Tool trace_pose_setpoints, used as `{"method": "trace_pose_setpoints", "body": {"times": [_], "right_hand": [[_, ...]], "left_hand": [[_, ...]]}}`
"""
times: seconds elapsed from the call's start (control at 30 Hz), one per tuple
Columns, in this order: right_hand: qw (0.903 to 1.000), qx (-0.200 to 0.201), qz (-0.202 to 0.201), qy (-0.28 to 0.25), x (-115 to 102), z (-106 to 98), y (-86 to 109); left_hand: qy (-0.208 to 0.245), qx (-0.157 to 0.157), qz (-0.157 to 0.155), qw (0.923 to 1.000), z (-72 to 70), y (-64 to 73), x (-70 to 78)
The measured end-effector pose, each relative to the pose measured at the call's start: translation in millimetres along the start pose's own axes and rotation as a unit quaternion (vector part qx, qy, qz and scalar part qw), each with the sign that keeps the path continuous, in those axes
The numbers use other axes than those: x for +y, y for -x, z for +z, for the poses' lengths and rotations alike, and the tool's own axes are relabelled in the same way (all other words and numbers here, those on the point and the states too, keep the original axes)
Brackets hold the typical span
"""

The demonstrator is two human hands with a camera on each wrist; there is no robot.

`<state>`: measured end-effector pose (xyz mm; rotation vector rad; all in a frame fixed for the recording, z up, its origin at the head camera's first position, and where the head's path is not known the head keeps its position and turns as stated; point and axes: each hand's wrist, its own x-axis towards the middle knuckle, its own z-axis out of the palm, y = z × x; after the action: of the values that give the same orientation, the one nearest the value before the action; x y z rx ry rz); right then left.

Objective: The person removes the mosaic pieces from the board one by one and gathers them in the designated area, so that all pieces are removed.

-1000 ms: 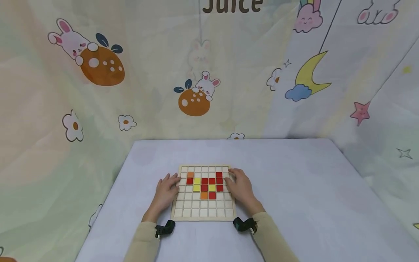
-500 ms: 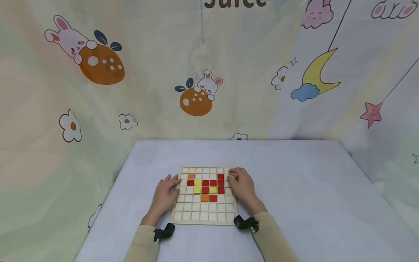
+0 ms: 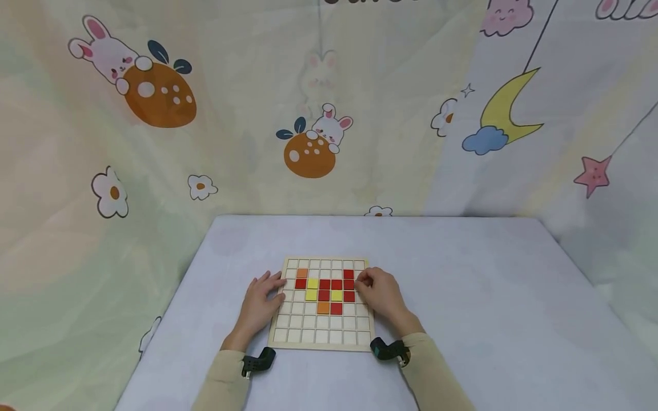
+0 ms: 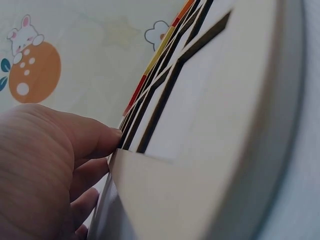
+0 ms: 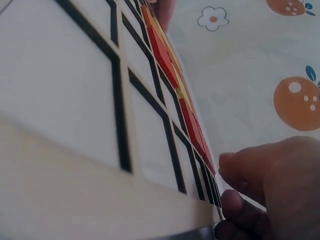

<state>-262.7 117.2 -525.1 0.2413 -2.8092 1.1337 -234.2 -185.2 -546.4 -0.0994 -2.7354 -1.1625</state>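
Observation:
A square wooden grid board lies on the white table, with red, yellow and orange square tiles in some of its cells. One yellow tile sits among red tiles, and an orange tile lies near the far left corner. My left hand rests at the board's left edge with relaxed fingers; in the left wrist view its thumb tip touches the frame. At the right edge, my right hand has bent fingers over the rim. A gap shows between its thumb and fingers in the right wrist view.
The table extends well beyond the board on both sides. A fabric backdrop with rabbits, oranges and a moon hangs behind it. Each wrist wears a black camera, including the left one near the board's front corner.
My right hand's fingers have drawn closer together and bent more at the board's right edge. The left hand stays at its edge, the tiles keep their cells, and the head view has shifted slightly.

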Motion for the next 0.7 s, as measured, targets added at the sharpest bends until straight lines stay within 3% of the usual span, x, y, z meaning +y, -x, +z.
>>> {"method": "trace_pose_setpoints", "body": {"times": [0.37,0.7], "right_hand": [[0.9955,-0.094,-0.004,0.007,-8.5,-5.5,7.7],[0.9931,-0.11,-0.009,0.04,-7.6,-5.5,8.8]], "left_hand": [[0.009,0.01,0.007,0.9999,-2.7,1.7,0.7],[0.024,0.015,0.019,0.9994,-2.6,2.9,1.3]]}}
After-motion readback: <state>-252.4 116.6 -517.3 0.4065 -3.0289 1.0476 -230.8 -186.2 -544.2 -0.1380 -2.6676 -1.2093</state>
